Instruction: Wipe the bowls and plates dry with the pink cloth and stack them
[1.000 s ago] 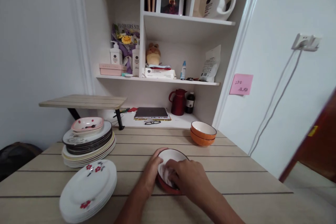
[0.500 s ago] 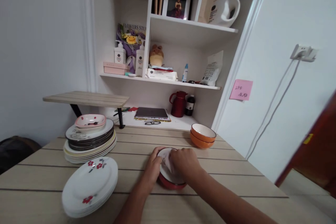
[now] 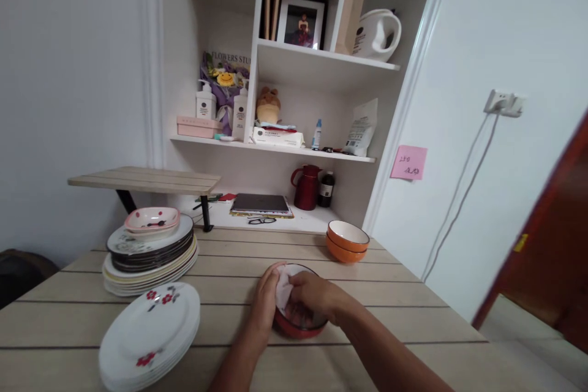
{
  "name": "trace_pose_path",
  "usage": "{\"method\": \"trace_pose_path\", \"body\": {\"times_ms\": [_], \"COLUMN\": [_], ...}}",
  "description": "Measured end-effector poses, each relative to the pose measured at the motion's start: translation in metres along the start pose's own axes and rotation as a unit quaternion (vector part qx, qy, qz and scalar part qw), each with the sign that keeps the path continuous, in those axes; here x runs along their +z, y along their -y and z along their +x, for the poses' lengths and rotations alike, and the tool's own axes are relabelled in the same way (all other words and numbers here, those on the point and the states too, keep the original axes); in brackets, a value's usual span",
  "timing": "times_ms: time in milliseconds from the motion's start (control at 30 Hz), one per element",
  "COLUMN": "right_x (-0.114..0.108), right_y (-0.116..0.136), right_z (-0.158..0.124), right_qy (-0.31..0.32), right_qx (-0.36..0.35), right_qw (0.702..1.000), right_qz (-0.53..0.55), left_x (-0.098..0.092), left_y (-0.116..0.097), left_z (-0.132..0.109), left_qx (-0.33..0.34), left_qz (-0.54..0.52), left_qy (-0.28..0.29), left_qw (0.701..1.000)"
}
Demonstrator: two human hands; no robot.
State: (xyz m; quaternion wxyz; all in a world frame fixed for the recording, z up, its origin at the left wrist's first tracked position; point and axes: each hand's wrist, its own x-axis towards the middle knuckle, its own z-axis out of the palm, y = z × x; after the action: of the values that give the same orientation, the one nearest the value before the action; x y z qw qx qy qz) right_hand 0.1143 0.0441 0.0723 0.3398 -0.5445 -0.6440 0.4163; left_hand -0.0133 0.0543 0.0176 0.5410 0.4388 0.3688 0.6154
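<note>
A red bowl (image 3: 299,329) with a pale inside and a dark rim stands upright on the slatted wooden table, near its middle. My left hand (image 3: 264,299) grips the bowl's left side, with the thumb at the rim. Inside the bowl, my right hand (image 3: 316,295) is bent downward with its fingers closed on a thin white cloth (image 3: 283,289). The cloth lies against the inner left wall. Part of the cloth and the bowl's far right side are hidden by my right hand.
Two stacked orange bowls (image 3: 348,242) stand behind and to the right. At the left are flowered white plates (image 3: 151,334), a taller plate stack (image 3: 149,257) topped by a pink dish (image 3: 152,219), and a small raised shelf (image 3: 144,180). A red jug (image 3: 307,188) stands in the back shelving.
My right hand has turned inside the bowl, its fingers now pointing lower, and the cloth has shifted to the left wall. My left hand keeps its grip. The camera view has shifted slightly.
</note>
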Motion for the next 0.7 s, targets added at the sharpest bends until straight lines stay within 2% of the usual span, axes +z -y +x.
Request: {"method": "trace_pose_path", "body": {"times_ms": [100, 167, 233, 333, 367, 467, 600, 667, 700], "right_x": [-0.011, -0.019, -0.026, -0.034, -0.036, -0.044, -0.061, -0.066, -0.066], "right_y": [-0.003, -0.007, -0.011, -0.017, -0.019, -0.025, -0.035, -0.038, -0.038], "right_z": [-0.005, -0.005, -0.004, -0.003, -0.004, -0.007, -0.011, -0.013, -0.014], "right_qy": [0.034, 0.024, -0.046, -0.199, -0.223, -0.241, -0.319, -0.296, -0.249], "right_qx": [-0.01, -0.022, -0.055, -0.11, -0.112, -0.084, -0.069, -0.033, -0.007], "right_qw": [0.999, 0.999, 0.997, 0.969, 0.962, 0.953, 0.927, 0.938, 0.952], "right_qz": [-0.029, -0.023, 0.019, 0.092, 0.109, 0.164, 0.183, 0.177, 0.178], "left_x": [0.002, 0.004, 0.006, 0.009, 0.01, 0.012, 0.013, 0.012, 0.011], "left_y": [0.003, 0.006, 0.006, 0.003, 0.001, -0.005, -0.007, -0.007, -0.007], "left_z": [0.001, 0.0, 0.0, -0.001, -0.002, -0.004, -0.008, -0.008, -0.007], "left_qx": [-0.003, -0.006, -0.005, 0.013, 0.017, 0.003, -0.006, -0.003, -0.001], "left_qz": [0.015, 0.029, 0.048, 0.086, 0.095, 0.092, 0.067, 0.045, 0.03], "left_qy": [0.008, 0.007, 0.006, 0.022, 0.029, 0.033, -0.004, -0.042, -0.064], "left_qw": [1.0, 1.0, 0.999, 0.996, 0.995, 0.995, 0.998, 0.998, 0.998]}}
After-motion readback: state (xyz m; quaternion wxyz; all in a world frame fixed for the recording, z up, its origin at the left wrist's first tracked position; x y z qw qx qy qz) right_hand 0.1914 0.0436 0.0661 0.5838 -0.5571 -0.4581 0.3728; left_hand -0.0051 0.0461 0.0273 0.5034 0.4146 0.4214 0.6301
